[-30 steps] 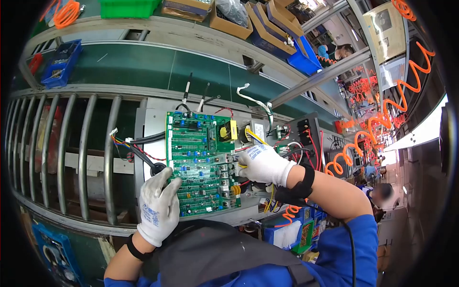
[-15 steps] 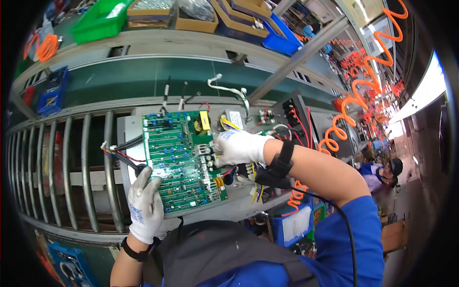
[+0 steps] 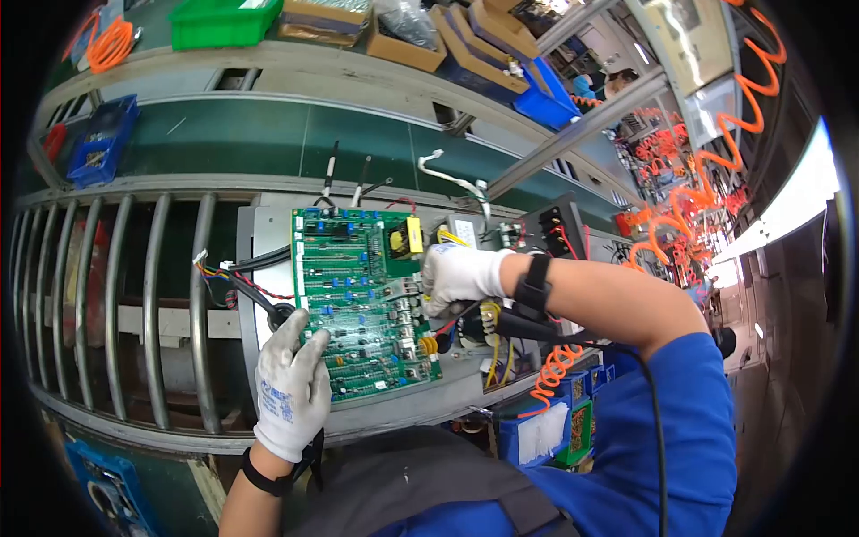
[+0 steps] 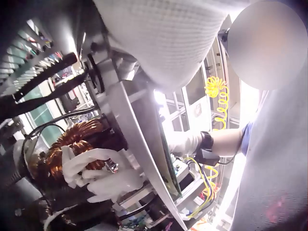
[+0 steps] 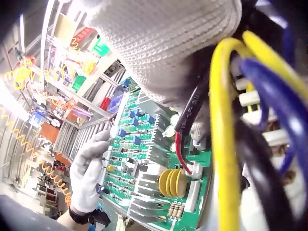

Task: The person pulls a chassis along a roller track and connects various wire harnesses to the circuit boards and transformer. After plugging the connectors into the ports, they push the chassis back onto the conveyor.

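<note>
A green circuit board (image 3: pixel 315 268) crowded with parts lies over a metal chassis (image 3: pixel 268 225). My gloved left hand (image 3: pixel 292 387) rests its extended fingers at the board's left edge. On the right edge, below a yellow transformer (image 3: pixel 405 238), my gloved right hand (image 3: pixel 461 273) bends its fingers down among the parts; I cannot tell what they hold. Beside those fingers in the right wrist view, a black sleeve (image 5: pixel 192 108) covers wires, and a red wire (image 5: pixel 179 150) runs to a white connector (image 5: pixel 193 169). A copper coil (image 4: pixel 72 142) shows under the left hand's side.
Yellow (image 5: pixel 221 139) and blue (image 5: pixel 281 98) wires loop close to the right wrist. Metal rollers (image 3: pixel 159 313) lie left of the chassis. Black cables (image 3: pixel 259 259) stick out there. An orange coiled hose (image 3: pixel 557 371) hangs near the right arm. Bins and boxes (image 3: pixel 407 49) line the back shelf.
The head view has swung away and partly back. My left hand stays at the board's left edge; my right hand stays at its right edge, fingers bent down.
</note>
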A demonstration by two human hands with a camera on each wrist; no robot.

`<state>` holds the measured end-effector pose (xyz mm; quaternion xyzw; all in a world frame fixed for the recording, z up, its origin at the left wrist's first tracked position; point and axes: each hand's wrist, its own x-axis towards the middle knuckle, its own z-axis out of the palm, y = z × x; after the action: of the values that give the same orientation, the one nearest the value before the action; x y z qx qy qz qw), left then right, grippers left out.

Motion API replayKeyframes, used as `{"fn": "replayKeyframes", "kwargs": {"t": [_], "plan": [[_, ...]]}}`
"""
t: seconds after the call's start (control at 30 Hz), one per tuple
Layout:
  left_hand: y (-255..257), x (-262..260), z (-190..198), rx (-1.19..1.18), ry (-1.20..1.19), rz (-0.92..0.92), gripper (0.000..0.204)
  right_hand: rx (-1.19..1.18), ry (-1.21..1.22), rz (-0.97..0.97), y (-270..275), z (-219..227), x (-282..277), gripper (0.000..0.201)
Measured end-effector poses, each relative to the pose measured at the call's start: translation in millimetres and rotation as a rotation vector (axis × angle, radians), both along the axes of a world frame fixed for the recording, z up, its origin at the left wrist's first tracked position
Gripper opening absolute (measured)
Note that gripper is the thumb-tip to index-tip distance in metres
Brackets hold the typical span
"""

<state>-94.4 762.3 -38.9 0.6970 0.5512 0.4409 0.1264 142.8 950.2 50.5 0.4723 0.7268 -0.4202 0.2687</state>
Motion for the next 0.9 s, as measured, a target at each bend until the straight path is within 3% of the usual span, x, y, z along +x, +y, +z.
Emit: {"fn": "replayKeyframes", "kwargs": {"t": [0.03, 0.07, 0.17, 0.27, 0.43, 0.5, 0.53, 0.6, 0.67, 0.73, 0.77, 0.87, 0.9], "plan": [[0.3, 2.4, -2.1, 0.025, -0.016, 0.001, 0.042, 0.107, 0.166, 0.351, 7.1, -13.8, 9.6, 0.017], [0.4, 4.8, -2.8, 0.047, -0.006, -0.016, 0.042, 0.121, 0.442, 0.466, 15.0, -32.4, 26.2, 0.02], [-3.0, 6.5, -6.7, 0.072, 0.01, 0.016, 0.037, 0.318, 0.04, 0.26, -14.5, -4.0, 6.1, 0.025], [-3.7, 4.8, -9.5, 0.059, 0.025, 0.0, 0.036, 0.512, -0.02, 0.346, -24.3, -3.4, 5.3, 0.028], [-3.4, 6.0, -12.8, 0.06, 0.054, 0.043, 0.03, 0.497, -0.195, 0.384, -30.8, 29.3, -19.5, 0.047], [-3.0, 6.5, -15.4, 0.055, 0.06, 0.049, 0.029, 0.634, -0.175, 0.458, -33.8, 27.7, -18.7, 0.044], [-1.5, 5.1, -15.9, 0.036, 0.048, 0.045, 0.027, 0.708, -0.138, 0.44, -43.8, 37.3, -15.7, 0.04], [-3.0, 4.2, -10.2, 0.006, 0.074, 0.024, 0.025, 0.816, 0.257, 0.269, -58.3, 70.3, 7.8, 0.031], [-3.1, 11.1, 5.5, 0.027, 0.2, 0.05, 0.027, 0.98, 0.809, 0.079, -86.7, 100.2, 57.3, 0.028], [3.6, 37.2, 47.6, 0.087, 0.409, -0.014, 0.035, 0.858, 0.917, -0.098, -124.4, 118.2, 108.1, 0.027], [11.7, 50.8, 60.0, 0.119, 0.463, -0.086, 0.037, 0.672, 0.881, -0.175, -141.8, 111.7, 138.0, 0.026], [38.6, 97.7, 77.3, 0.064, 0.614, -0.229, 0.042, 0.297, 0.777, -0.388, -185.6, 57.7, 176.5, 0.026], [46.8, 106.2, 74.8, 0.042, 0.678, -0.275, 0.044, 0.401, 0.792, -0.463, -198.5, 22.9, 176.5, 0.03]]}}
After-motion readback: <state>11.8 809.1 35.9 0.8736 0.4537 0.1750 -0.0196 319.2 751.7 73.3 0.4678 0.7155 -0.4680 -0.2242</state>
